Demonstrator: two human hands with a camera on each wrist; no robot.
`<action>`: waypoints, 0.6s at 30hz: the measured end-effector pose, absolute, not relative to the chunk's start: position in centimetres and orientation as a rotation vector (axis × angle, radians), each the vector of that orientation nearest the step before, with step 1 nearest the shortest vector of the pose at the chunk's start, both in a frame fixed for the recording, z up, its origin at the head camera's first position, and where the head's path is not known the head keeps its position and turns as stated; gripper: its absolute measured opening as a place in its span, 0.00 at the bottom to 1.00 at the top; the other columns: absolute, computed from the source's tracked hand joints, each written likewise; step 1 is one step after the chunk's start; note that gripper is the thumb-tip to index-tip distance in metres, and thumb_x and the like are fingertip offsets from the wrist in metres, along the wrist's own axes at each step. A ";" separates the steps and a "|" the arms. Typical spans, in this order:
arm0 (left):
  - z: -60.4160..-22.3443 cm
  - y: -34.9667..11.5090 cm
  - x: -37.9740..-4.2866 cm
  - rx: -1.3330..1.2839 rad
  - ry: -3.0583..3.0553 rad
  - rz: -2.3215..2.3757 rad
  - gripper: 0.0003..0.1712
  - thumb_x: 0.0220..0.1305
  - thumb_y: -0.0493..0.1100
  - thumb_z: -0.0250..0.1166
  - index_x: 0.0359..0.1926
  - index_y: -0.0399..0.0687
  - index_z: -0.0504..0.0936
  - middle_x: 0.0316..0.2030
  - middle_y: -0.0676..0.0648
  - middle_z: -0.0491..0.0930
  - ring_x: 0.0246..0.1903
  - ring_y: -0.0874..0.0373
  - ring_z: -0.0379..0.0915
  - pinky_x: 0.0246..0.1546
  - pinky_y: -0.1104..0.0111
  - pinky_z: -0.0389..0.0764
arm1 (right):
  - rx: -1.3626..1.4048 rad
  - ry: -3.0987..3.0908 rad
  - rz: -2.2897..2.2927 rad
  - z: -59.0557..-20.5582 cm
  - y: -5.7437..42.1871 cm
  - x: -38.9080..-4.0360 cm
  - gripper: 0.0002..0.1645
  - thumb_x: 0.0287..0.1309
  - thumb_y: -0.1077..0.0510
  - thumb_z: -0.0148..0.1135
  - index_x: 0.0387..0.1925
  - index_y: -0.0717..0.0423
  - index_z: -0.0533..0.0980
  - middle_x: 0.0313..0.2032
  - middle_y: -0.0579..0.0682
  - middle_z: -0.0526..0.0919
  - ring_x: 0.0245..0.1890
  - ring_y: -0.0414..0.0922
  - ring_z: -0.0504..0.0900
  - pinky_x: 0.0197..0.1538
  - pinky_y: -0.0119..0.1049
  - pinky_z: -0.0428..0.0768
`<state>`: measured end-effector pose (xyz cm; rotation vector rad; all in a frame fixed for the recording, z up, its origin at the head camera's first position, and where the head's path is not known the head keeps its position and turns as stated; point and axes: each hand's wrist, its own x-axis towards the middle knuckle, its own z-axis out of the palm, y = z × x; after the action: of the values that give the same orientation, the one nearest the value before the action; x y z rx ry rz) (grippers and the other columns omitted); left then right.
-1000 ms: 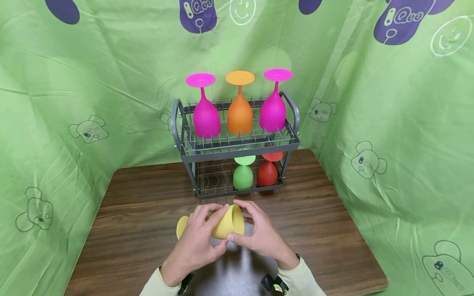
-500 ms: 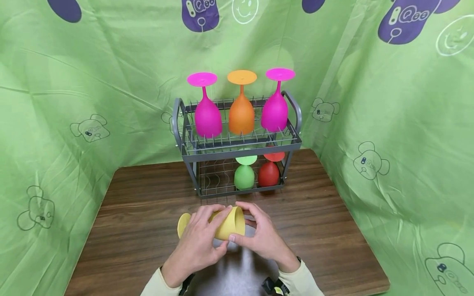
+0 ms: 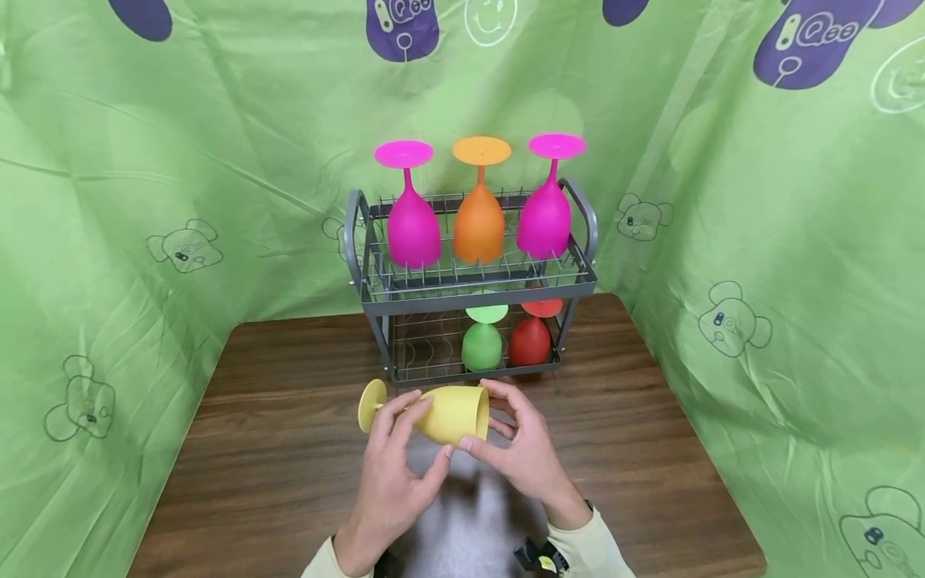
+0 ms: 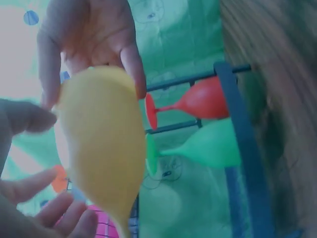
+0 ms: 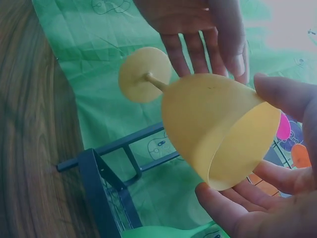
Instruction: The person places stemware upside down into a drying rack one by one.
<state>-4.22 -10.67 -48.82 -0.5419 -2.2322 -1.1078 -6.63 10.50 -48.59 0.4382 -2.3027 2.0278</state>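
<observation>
A yellow plastic wine goblet (image 3: pixel 450 413) lies sideways in the air over the near part of the table, foot to the left and mouth to the right. My right hand (image 3: pixel 531 449) grips its rim; the right wrist view shows thumb and fingers (image 5: pixel 223 206) on opposite sides of the mouth. At the stem end of the bowl is my left hand (image 3: pixel 390 474), fingers extended along the far side and thumb held away from the bowl. In the left wrist view the left fingers (image 4: pixel 32 186) are spread beside the goblet (image 4: pixel 104 134).
Behind the hands stands a grey two-tier dish rack (image 3: pixel 477 301). Upside down on top are two pink goblets (image 3: pixel 413 233) (image 3: pixel 543 225) and an orange one (image 3: pixel 478 229). A green goblet (image 3: pixel 481 347) and a red one (image 3: pixel 530 341) occupy the lower tier's right side.
Both hands and the yellow goblet have risen toward the rack. The left hand has loosened and its thumb has come away from the bowl, showing more of the goblet and its stem.
</observation>
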 end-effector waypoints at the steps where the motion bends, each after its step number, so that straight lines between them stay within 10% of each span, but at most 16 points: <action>1: -48.9 -10.4 -4.0 -0.495 -2.203 -1.158 0.40 0.49 0.38 0.80 0.66 0.45 0.80 0.65 0.39 0.75 0.63 0.46 0.74 0.66 0.75 0.71 | 0.422 -2.293 2.042 -48.6 10.5 -6.7 0.46 0.52 0.58 0.83 0.71 0.48 0.71 0.67 0.53 0.77 0.64 0.56 0.81 0.63 0.41 0.85; 11: -48.9 -7.8 -2.2 -0.013 -1.775 -2.098 0.37 0.64 0.23 0.66 0.72 0.31 0.65 0.65 0.37 0.68 0.64 0.49 0.70 0.62 0.70 0.82 | 0.268 -2.140 2.228 -48.8 10.2 -6.4 0.45 0.53 0.65 0.81 0.71 0.53 0.71 0.66 0.54 0.77 0.65 0.56 0.79 0.63 0.42 0.85; 18: -48.2 -8.0 -3.4 0.249 -1.405 -2.652 0.34 0.77 0.33 0.58 0.77 0.35 0.55 0.65 0.42 0.66 0.63 0.56 0.70 0.61 0.63 0.84 | 0.289 -2.003 2.329 -48.9 9.4 -6.2 0.45 0.52 0.69 0.79 0.70 0.55 0.71 0.66 0.57 0.76 0.64 0.51 0.80 0.62 0.40 0.84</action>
<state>-3.45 -8.01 -48.22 0.2495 -1.4054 -2.6522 -6.24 9.44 -48.85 0.2895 -2.0031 2.3291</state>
